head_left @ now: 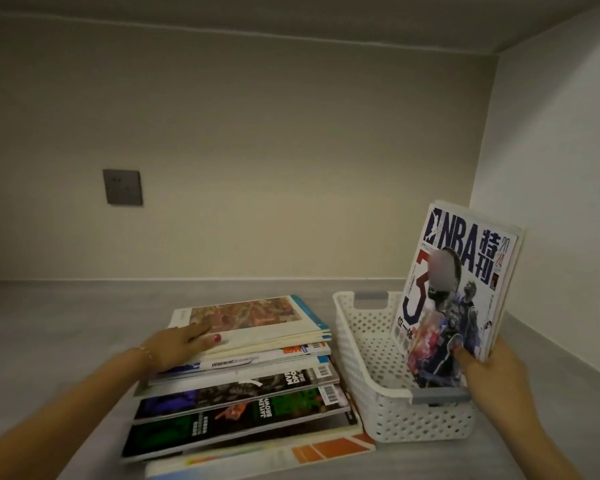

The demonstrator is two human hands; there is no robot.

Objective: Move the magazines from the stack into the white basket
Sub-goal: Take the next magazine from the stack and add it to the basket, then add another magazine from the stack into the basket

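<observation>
A fanned stack of magazines (pixel 243 386) lies on the grey floor at lower centre. Its top magazine (pixel 253 315) has a reddish-brown picture on a white cover. My left hand (pixel 182 342) lies flat on the left part of that top magazine, fingers straight. To the right stands the white perforated basket (pixel 395 415) with grey handles. My right hand (pixel 492 372) grips the lower right corner of an NBA magazine (pixel 461 282), thumb on the cover. The magazine stands upright, tilted slightly, with its lower edge down inside the basket.
A beige wall rises behind, with a dark grey socket plate (pixel 122 187) at left. A white side wall (pixel 551 188) closes in the right, just beyond the basket. Grey floor (pixel 66 317) stretches to the left of the stack.
</observation>
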